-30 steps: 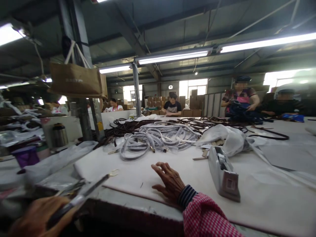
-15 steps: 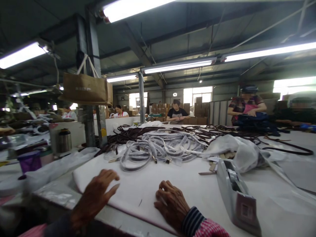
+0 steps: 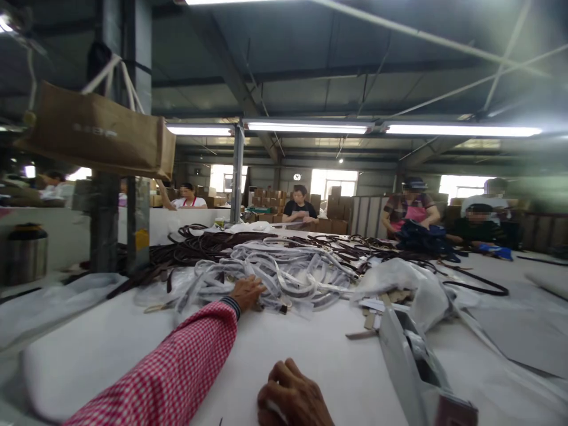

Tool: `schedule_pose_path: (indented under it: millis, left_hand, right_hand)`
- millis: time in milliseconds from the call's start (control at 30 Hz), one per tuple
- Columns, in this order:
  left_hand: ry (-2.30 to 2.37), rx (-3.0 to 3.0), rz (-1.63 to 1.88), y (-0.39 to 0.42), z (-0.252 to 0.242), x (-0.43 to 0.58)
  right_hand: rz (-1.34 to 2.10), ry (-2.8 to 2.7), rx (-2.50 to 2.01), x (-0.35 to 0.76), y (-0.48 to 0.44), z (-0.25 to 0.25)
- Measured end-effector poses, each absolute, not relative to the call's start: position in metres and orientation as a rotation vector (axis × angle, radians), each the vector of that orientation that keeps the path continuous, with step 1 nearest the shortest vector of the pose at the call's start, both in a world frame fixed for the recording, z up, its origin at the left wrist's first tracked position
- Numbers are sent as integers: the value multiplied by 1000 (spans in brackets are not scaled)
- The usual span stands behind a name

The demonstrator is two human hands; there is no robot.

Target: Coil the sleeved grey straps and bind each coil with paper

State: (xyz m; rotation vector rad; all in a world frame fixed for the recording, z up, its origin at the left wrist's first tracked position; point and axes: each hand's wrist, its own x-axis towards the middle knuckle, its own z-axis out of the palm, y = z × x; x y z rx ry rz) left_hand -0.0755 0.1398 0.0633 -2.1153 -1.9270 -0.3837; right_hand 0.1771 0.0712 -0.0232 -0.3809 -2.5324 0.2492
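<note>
A heap of light grey straps [image 3: 284, 266] with metal ends, partly in clear plastic, lies across the white table [image 3: 310, 349]. At its near edge my left hand [image 3: 247, 293] reaches out, fingers extended onto the straps. It looks open, though its fingertips are partly lost among them. Closer to me, my right hand [image 3: 293, 396] rests low over the table with curled fingers. Whether anything is inside them is hidden. A grey tape dispenser [image 3: 399, 355] stands to the right of that hand.
Dark brown straps [image 3: 190, 242] lie behind the grey heap. Crumpled clear plastic [image 3: 421, 284] and small card pieces [image 3: 370, 319] sit at the right. A brown bag [image 3: 102, 130] hangs on a metal post [image 3: 139, 225]. Co-workers, one in a pink apron [image 3: 415, 213], are across the table.
My left hand has moved forward and right, from above the table's near edge to the grey straps. My right hand stays curled, lower in view. The camera view has shifted.
</note>
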Motion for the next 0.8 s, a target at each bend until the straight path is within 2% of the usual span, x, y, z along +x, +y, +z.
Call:
schedule_pose_path:
  millis: [167,400,600,667,800]
  left_hand:
    - [-1975,-2147,-705,96,86,-69]
    - [-1977,-2474,-1085,-25,108,0]
    - [-2084,-2639,-1910,-93,86,62]
    - [-2140,-2706,-1874,-112,81,78]
    - [-2113,-2913,-1533,-153,81,106]
  right_hand:
    - [462,-2428,-377,192,56,-1]
    - [911,-2005,-476,196,46,20]
    - [1471,-1543,-379,213,-17,33]
    - [1509,-1492,-388,233,-39,31]
    - [1559,-1565,-361,279,-68,23]
